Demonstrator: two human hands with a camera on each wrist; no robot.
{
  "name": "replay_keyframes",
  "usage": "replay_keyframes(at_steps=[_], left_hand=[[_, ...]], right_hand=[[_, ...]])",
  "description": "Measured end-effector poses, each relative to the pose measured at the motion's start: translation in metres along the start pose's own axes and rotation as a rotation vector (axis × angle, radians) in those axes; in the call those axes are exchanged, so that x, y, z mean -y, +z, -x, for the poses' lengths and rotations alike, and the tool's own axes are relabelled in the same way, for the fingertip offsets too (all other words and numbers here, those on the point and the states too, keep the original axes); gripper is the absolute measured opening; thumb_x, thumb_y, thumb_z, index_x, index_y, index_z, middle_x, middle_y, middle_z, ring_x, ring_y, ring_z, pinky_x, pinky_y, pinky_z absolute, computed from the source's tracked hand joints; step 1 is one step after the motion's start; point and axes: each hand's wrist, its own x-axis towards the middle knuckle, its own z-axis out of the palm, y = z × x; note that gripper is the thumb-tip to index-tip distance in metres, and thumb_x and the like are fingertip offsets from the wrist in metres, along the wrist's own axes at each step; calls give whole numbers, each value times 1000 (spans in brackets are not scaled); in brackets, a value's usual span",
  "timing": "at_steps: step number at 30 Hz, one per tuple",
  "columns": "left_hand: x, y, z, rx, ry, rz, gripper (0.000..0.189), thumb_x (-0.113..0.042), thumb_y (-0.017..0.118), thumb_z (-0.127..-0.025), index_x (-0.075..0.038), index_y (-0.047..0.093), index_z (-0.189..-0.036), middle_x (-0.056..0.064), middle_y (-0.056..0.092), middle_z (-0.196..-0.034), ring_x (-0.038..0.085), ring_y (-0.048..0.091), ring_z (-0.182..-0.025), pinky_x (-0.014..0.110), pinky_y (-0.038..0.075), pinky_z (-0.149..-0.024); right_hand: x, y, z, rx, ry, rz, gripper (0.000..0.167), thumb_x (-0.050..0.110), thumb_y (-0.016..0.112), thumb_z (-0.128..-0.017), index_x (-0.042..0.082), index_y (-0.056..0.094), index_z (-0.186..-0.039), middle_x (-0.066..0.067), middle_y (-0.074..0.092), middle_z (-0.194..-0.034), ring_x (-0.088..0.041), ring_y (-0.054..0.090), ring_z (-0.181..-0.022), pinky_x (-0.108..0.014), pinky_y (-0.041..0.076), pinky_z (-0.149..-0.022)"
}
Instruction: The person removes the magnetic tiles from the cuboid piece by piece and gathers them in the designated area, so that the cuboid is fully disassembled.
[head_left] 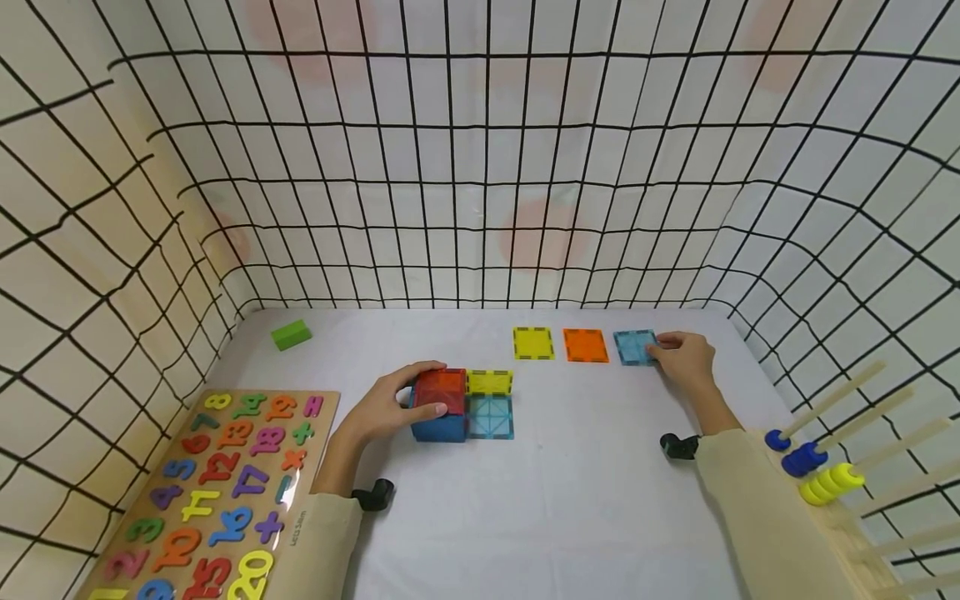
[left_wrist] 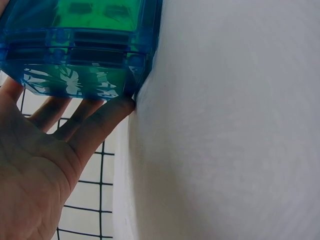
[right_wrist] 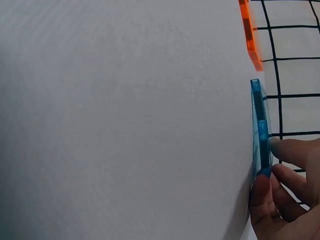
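Observation:
A small cube of translucent magnetic tiles (head_left: 439,428), red on top and blue in front, stands on the table left of centre. My left hand (head_left: 386,407) holds it from the left, with the thumb across the top. In the left wrist view, fingers lie along the blue tile wall (left_wrist: 75,47). Beside the cube, a light blue tile (head_left: 491,417) lies flat, with a yellow tile (head_left: 489,382) at its far edge. At the back right, my right hand (head_left: 684,360) pinches the right edge of a blue magnetic tile (head_left: 633,347), also seen in the right wrist view (right_wrist: 261,127).
A yellow tile (head_left: 533,343) and an orange tile (head_left: 586,345) lie in a row at the back. A green block (head_left: 291,335) is at the back left. The wooden number board (head_left: 247,492) lies left, and a peg rack with rings (head_left: 831,483) stands right.

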Motion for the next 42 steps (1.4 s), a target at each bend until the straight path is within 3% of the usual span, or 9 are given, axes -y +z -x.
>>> replay_keyframes(at_steps=[2,10,16,22,26,31,42], left_hand=[[0,0,0,2,5,-1,67,-54,77,-86,-44,51,-147,0,48,-159,37,42,-146,68,45,-109],[0,0,-1,7,3,-1,67,-54,77,-86,-44,51,-147,0,48,-158,37,42,-146,67,46,-108],[0,0,0,10,14,-8,67,-53,76,-87,-42,50,-148,-1,47,-159,36,42,-146,67,45,-110],[0,-1,1,5,6,-9,67,-54,76,-87,-43,50,-148,-2,48,-158,35,43,-146,67,44,-110],[-1,-1,0,5,-3,-12,65,-55,76,-87,-47,50,-146,-3,49,-157,34,43,-146,68,43,-111],[-2,-1,0,6,5,-9,65,-53,76,-87,-45,51,-146,-2,50,-157,35,44,-145,67,44,-110],[-1,-1,-1,2,12,-1,63,-53,79,-85,-45,54,-142,-4,53,-153,33,46,-143,66,45,-109]], right_hand=[[-2,1,0,9,-4,18,44,29,69,-98,-3,68,-128,-26,70,-123,-42,59,-120,-55,48,-103],[2,1,5,12,19,39,44,29,67,-99,-4,66,-128,-26,67,-122,-41,59,-116,-54,51,-98],[8,-1,12,22,29,19,50,33,64,-100,-4,61,-134,-27,62,-131,-43,58,-122,-56,49,-100],[15,-3,26,12,-42,-2,52,32,67,-99,-4,59,-136,-28,61,-135,-43,62,-120,-51,53,-95],[21,-2,36,15,-106,-38,50,33,70,-99,0,61,-135,-23,65,-134,-39,64,-118,-33,55,-83],[31,7,47,102,-198,-76,50,38,68,-99,5,61,-136,-18,66,-133,-36,64,-118,-14,51,-74],[66,32,76,221,-284,-174,58,43,74,-95,6,60,-138,-14,64,-132,-33,65,-116,-19,58,-80]])
